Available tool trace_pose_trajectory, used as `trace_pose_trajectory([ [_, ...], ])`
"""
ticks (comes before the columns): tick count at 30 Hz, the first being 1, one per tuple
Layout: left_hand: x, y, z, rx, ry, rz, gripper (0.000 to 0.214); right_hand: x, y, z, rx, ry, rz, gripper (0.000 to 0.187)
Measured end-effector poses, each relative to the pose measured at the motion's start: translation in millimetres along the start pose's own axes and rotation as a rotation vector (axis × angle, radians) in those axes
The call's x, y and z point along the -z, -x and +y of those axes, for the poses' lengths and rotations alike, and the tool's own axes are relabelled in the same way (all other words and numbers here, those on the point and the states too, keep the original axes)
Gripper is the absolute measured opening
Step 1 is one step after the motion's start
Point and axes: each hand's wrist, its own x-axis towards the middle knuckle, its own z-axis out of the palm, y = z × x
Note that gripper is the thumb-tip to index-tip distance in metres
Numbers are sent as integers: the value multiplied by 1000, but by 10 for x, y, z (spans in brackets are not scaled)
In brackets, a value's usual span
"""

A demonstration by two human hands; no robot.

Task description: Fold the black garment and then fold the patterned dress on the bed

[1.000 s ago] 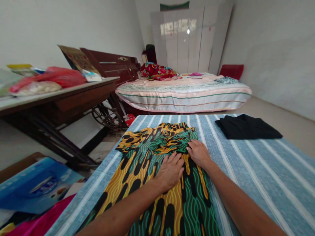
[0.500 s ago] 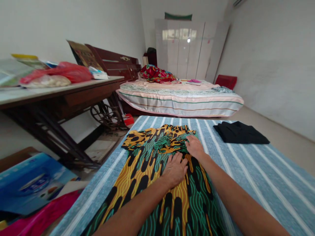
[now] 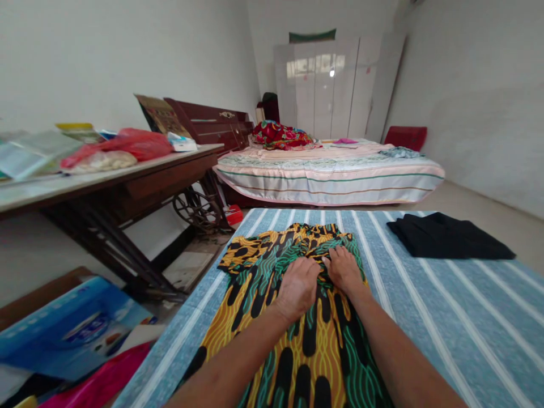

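A patterned dress (image 3: 301, 362) in yellow, black and green lies spread over a blue-and-white striped cloth surface. Its short sleeve (image 3: 242, 255) extends to the left, and the fabric is gathered at the chest. My left hand (image 3: 298, 286) is closed on that gathered fabric, its fingertips bent down and partly hidden. Just right of it, my right hand (image 3: 344, 271) has curled fingers gripping the cloth at the chest, close to the side edge of the dress.
A folded black garment (image 3: 450, 237) lies on the striped cloth (image 3: 429, 300) at the right. To the left stands a sewing-machine table (image 3: 170, 170) bearing bags and boxes. Below it is a blue carton (image 3: 76, 328). A bed (image 3: 331, 181) stands beyond, before a white wardrobe (image 3: 323, 102).
My left hand has moved up onto the gathered chest fabric and closed from a flat pose. My right hand has come closer beside it. The view has shifted slightly.
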Motion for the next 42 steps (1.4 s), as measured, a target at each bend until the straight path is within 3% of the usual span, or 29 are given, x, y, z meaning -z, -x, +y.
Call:
trace_pose_trajectory([
  [3, 109, -208, -208, 97, -95, -73, 27, 8, 5, -5, -3, -14, 0, 51],
  [6, 124, -346, -358, 273, 103, -88, 22, 21, 9, -12, -7, -34, 3, 50],
  [11, 131, -439, -602, 568, 403, 120, 9, 19, 3, -15, -5, -70, 6, 49],
  [15, 133, -380, -856, 945, 685, 342, 7, 5, 0, -6, -19, -87, -18, 52],
  [18, 120, -259, -1001, 1191, 947, 420, 11, 4, 2, -1, -12, -77, -13, 52],
  [20, 119, -174, -1054, 1277, 1128, 425, 10, 7, 3, -1, -6, -67, -14, 52],
  [24, 141, -78, -1106, 1285, 1439, 375, 4, 8, 4, -2, -2, -45, -8, 51],
  [27, 192, -82, -1148, 1235, 1556, 368, 11, -2, 3, 2, 0, -33, -4, 50],
  [35, 609, 45, -1352, 898, 1755, 485, 16, -29, -2, 16, -8, -24, -23, 51],
  [42, 587, 474, -1506, 1078, 1589, 435, 11, -9, 14, 15, -8, -16, -19, 50],
])
